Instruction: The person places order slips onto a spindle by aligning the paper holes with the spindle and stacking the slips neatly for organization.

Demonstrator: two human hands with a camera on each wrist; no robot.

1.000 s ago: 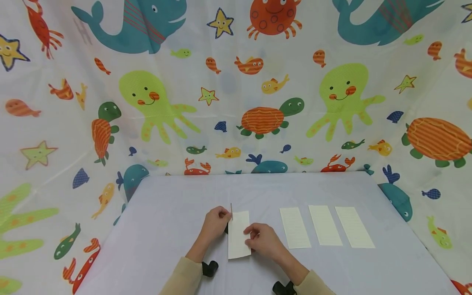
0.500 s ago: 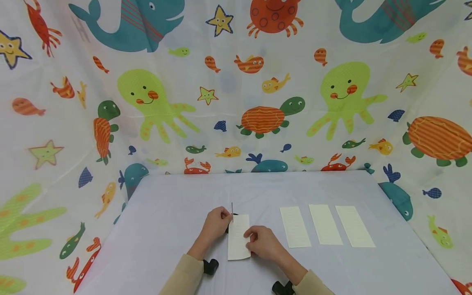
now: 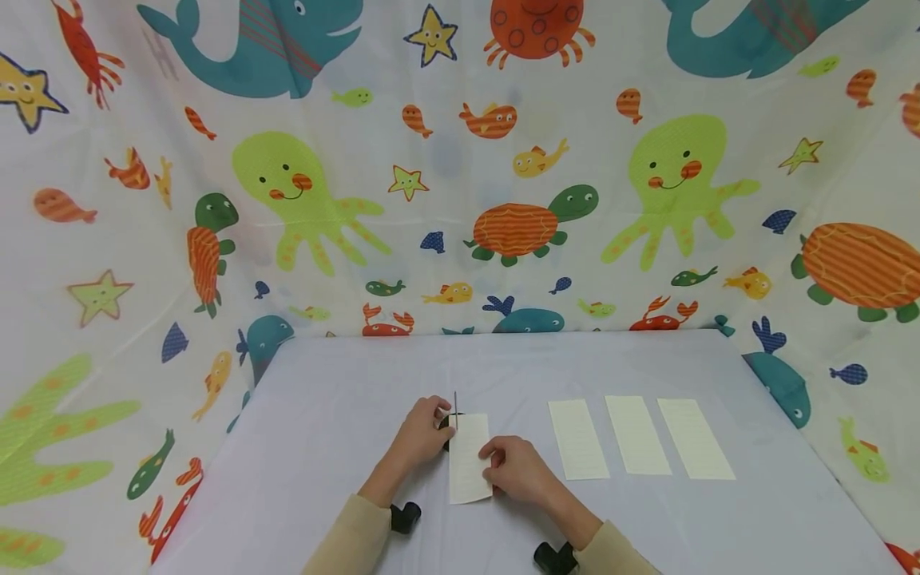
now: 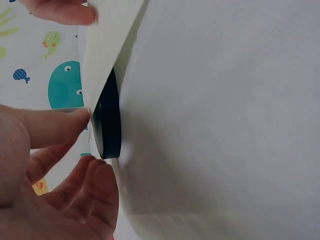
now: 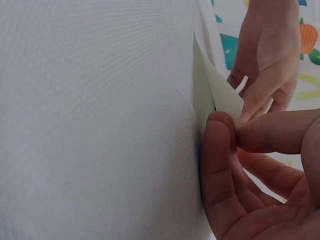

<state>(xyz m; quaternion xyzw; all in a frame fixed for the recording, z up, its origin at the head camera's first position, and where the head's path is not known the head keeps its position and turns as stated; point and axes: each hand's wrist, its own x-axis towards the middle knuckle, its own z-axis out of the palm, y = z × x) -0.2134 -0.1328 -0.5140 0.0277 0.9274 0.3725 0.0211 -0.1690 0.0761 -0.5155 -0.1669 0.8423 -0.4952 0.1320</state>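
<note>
My right hand (image 3: 519,473) pinches the right edge of a narrow cream sheet of paper (image 3: 469,467); in the right wrist view the thumb and index finger meet on the lifted paper (image 5: 220,92). My left hand (image 3: 418,438) is at the sheet's far left corner, thumb tip on its edge. In the left wrist view, index finger and thumb (image 4: 60,126) stand apart. A thin dark strip (image 3: 456,402) sticks out past the corner; its kind cannot be told. Under the corner, a round dark disc or roll (image 4: 111,135) is partly hidden, beside my curled left fingertips.
Three similar cream sheets lie in a row to the right: a left one (image 3: 578,439), a middle one (image 3: 638,435) and a right one (image 3: 695,439). A white cloth covers the table (image 3: 323,375). Behind hangs a curtain (image 3: 431,263) printed with sea animals.
My left index finger and thumb have spread apart at the strip, where they were closer together before. More of the dark round thing shows at the corner. My right hand keeps its grip.
</note>
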